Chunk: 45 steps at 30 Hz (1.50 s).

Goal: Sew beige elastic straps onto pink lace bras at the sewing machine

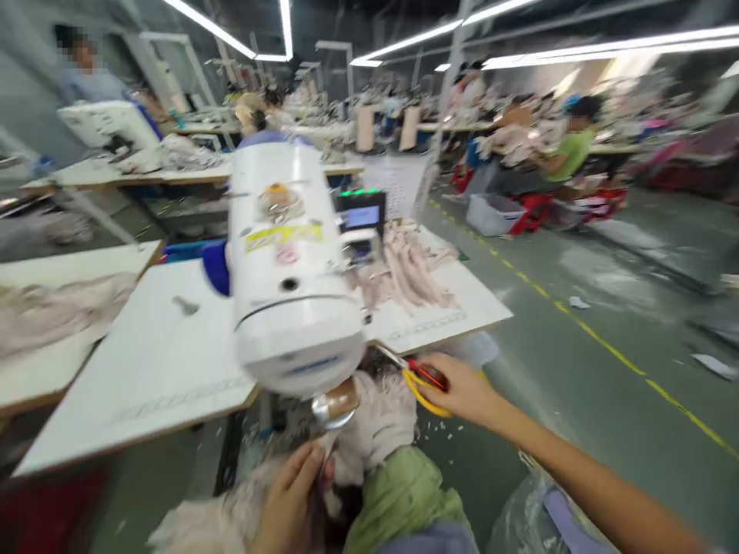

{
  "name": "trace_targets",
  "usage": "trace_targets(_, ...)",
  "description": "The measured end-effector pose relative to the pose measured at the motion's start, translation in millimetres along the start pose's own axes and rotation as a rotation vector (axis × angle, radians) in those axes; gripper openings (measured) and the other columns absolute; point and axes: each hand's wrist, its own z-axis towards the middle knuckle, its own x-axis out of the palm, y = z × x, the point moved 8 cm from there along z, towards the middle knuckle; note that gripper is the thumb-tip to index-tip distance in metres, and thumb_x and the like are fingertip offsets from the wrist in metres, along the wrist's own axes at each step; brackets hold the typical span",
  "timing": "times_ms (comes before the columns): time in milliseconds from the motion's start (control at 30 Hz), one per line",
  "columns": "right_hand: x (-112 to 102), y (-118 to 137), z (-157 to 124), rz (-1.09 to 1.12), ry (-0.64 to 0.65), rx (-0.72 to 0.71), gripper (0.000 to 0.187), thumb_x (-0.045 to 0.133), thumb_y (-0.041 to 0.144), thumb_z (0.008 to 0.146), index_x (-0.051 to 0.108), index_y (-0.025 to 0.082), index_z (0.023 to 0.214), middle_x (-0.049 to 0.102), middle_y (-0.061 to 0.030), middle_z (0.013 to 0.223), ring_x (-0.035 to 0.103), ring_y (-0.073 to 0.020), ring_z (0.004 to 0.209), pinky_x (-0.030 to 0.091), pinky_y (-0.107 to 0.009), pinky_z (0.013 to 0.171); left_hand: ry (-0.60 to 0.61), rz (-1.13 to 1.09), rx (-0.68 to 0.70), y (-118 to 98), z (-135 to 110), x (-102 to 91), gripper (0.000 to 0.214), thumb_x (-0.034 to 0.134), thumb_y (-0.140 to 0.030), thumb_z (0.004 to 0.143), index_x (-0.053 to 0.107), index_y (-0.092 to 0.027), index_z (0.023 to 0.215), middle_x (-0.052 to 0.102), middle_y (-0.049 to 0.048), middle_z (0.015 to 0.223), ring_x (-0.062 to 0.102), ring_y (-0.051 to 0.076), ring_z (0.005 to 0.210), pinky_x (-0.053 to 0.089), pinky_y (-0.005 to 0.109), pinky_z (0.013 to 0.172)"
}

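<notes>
Closed around the handles of a pair of scissors [409, 378] is my right hand [462, 385]. The scissors have red and yellow handles, and their blades point left toward the head of a white sewing machine [292, 261]. Below the machine, my left hand [294, 485] pinches the edge of a pale pink cloth [378, 415], close to the round metal end of the machine's arm. The cloth hangs in gathered folds from there. A green cloth [398, 492] lies in front of it, near my lap.
Pale pink pieces [412, 269] lie on the white table [479, 308] right of the machine, near a small lit control screen [362, 217]. More cloth [63, 308] covers a left-hand table. A plastic bag [523, 515] sits low right. Other people work at tables farther off.
</notes>
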Motion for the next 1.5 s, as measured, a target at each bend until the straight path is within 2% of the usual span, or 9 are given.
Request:
trace_targets(33, 16.5, 10.5, -15.6, 0.052, 0.068, -0.033, 0.027, 0.069, 0.029, 0.081, 0.065, 0.018, 0.105, 0.069, -0.0061, 0.095, 0.066, -0.0202, 0.078, 0.057, -0.035, 0.07, -0.008, -0.069, -0.023, 1.0, -2.3, 0.3, 0.06, 0.069, -0.075, 0.065, 0.064, -0.016, 0.076, 0.055, -0.0027, 0.06, 0.052, 0.012, 0.057, 0.044, 0.026, 0.055)
trace_targets(100, 40.5, 29.7, -45.1, 0.134, 0.176, -0.101, 0.034, 0.07, 0.026, 0.076, 0.064, 0.021, 0.109, 0.069, -0.0067, 0.098, 0.067, -0.0217, 0.082, 0.058, -0.035, 0.071, 0.033, -0.221, -0.052, -0.1, -3.7, 5.5, 0.056, 0.075, -0.07, 0.061, 0.059, -0.016, 0.066, 0.052, -0.003, 0.057, 0.045, 0.01, 0.055, 0.039, 0.024, 0.054)
trace_targets(233, 54.9, 56.1, -73.9, 0.139, 0.151, -0.161, 0.031, 0.064, 0.024, 0.082, 0.063, 0.024, 0.113, 0.069, -0.0094, 0.109, 0.069, -0.0215, 0.085, 0.058, -0.033, 0.067, 0.009, -0.262, -0.069, -3.7, -5.2, 4.7, 0.052, 0.075, -0.066, 0.063, 0.056, -0.017, 0.061, 0.052, -0.0027, 0.057, 0.041, 0.009, 0.054, 0.036, 0.022, 0.054)
trace_targets(433, 72.0, 74.8, -57.3, 0.136, 0.174, -0.162, 0.031, 0.061, 0.026, 0.085, 0.061, 0.023, 0.116, 0.068, -0.0106, 0.11, 0.068, -0.0224, 0.089, 0.058, -0.033, 0.07, 0.072, -0.203, -0.054, -0.1, -12.2, 9.5, 0.04, 0.066, -0.055, 0.078, 0.059, -0.018, 0.065, 0.055, -0.0014, 0.062, 0.044, 0.01, 0.058, 0.036, 0.022, 0.057)
trace_targets(700, 77.0, 66.1, -52.7, 0.22, 0.287, -0.179, 0.025, 0.055, 0.028, 0.092, 0.062, 0.024, 0.116, 0.07, -0.0061, 0.092, 0.064, -0.0167, 0.068, 0.052, -0.027, 0.059, 0.067, -0.142, -0.069, -2.7, -16.0, 4.5, 0.028, 0.064, -0.041, 0.076, 0.058, -0.019, 0.061, 0.053, -0.0021, 0.059, 0.041, 0.011, 0.055, 0.033, 0.023, 0.054)
trace_targets(967, 68.0, 67.8, -59.5, 0.359, 0.276, -0.048, 0.045, 0.063, 0.016, 0.068, 0.06, 0.024, 0.112, 0.064, -0.0055, 0.093, 0.058, -0.0163, 0.064, 0.05, -0.028, 0.055, 0.055, -0.268, -0.087, 8.8, -15.7, 0.3, 0.04, 0.066, -0.056, 0.072, 0.058, -0.018, 0.067, 0.035, -0.0088, 0.048, 0.026, 0.006, 0.046, 0.019, 0.021, 0.046)
trace_targets(1100, 80.6, 77.5, -55.2, 0.379, 0.287, -0.039, 0.046, 0.063, 0.017, 0.066, 0.06, 0.023, 0.112, 0.064, -0.0062, 0.095, 0.06, -0.018, 0.07, 0.053, -0.031, 0.063, -0.006, -0.245, -0.049, 10.5, -15.5, -2.1, 0.045, 0.07, -0.059, 0.072, 0.053, -0.018, 0.063, 0.045, -0.0061, 0.051, 0.034, 0.006, 0.047, 0.026, 0.02, 0.047)
trace_targets(1367, 97.7, 78.1, -39.6, 0.383, 0.416, 0.046, 0.036, 0.063, 0.031, 0.082, 0.064, 0.026, 0.118, 0.067, -0.008, 0.117, 0.065, -0.0244, 0.103, 0.054, -0.034, 0.083, -0.065, -0.128, 0.013, -2.6, -18.4, -8.1, 0.039, 0.069, -0.051, 0.076, 0.058, -0.017, 0.062, 0.056, -0.0029, 0.057, 0.048, 0.009, 0.053, 0.038, 0.021, 0.054)
trace_targets(1500, 92.6, 76.3, -41.4, 0.365, 0.435, 0.055, 0.034, 0.06, 0.032, 0.087, 0.067, 0.025, 0.119, 0.071, -0.0073, 0.105, 0.067, -0.022, 0.089, 0.055, -0.032, 0.077, -0.088, -0.127, 0.03, -4.8, -18.7, -10.2, 0.04, 0.069, -0.052, 0.076, 0.058, -0.017, 0.061, 0.055, -0.0033, 0.055, 0.046, 0.009, 0.052, 0.037, 0.021, 0.053)
